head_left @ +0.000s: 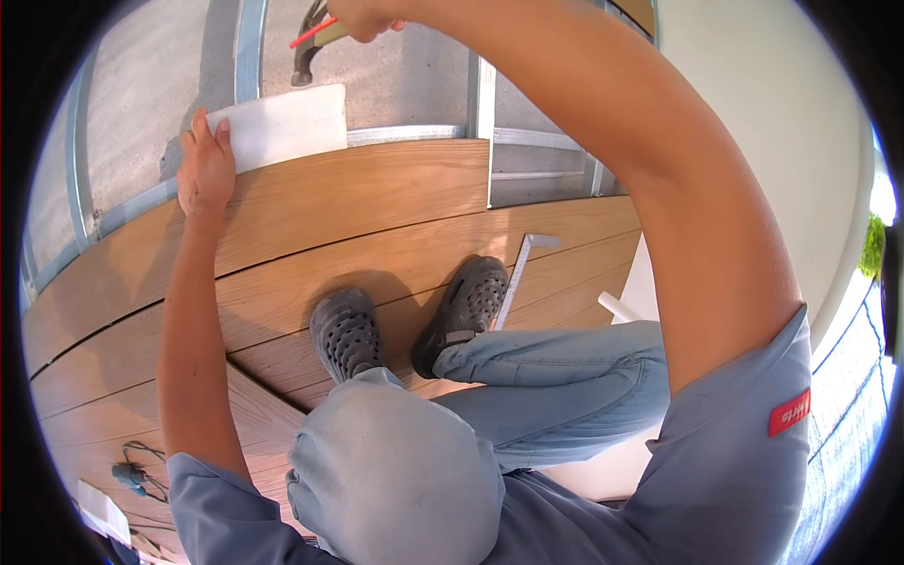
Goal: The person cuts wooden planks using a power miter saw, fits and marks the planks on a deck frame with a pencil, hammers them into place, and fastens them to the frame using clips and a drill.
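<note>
My left hand [205, 168] grips the left end of a flat white rectangular block [282, 124], its thumb lying over the near face. The block's near edge lies along the far edge of a brown wood-grain plank [367, 179]. My right hand [369, 17], at the top of the view, is closed around a claw hammer [306, 58], held up beyond the block. A thin red stick [313, 32], perhaps a pencil, pokes out of the same hand. The upper part of the hammer and some of the right fingers are cut off or hidden.
Metal frame bars [480, 99] cross the grey concrete floor [395, 85]. A steel carpenter's square [513, 282] lies on the planks beside my dark clogs [347, 330]. A pale wall [763, 104] runs along the right. A corded blue tool [129, 477] lies lower left.
</note>
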